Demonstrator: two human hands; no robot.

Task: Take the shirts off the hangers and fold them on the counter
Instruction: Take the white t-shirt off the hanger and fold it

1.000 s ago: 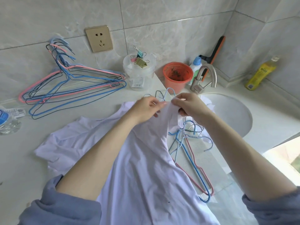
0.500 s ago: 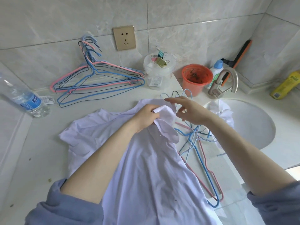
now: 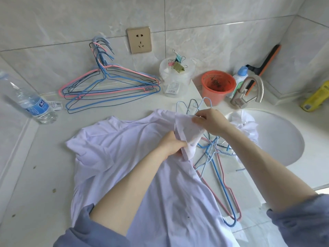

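Note:
A white shirt (image 3: 114,150) lies spread across the counter (image 3: 35,184), its lower part hanging toward me. My left hand (image 3: 171,145) grips a bunched fold of it near the collar. My right hand (image 3: 210,122) pinches the upper edge of the same flap. Several blue and pink wire hangers (image 3: 215,168) lie tangled on the counter just right of the shirt, their hooks poking out beyond my right hand. More white cloth (image 3: 247,125) sits crumpled at the sink's left rim.
A pile of empty wire hangers (image 3: 106,88) leans on the back wall. A water bottle (image 3: 33,102) lies at far left. A clear tub with binder clips (image 3: 176,77), an orange pot (image 3: 218,86), a faucet (image 3: 249,91) and the sink (image 3: 277,139) are at right.
My left hand has slid down the shirt toward me while my right hand took hold of the flap's upper edge. The view has shifted left.

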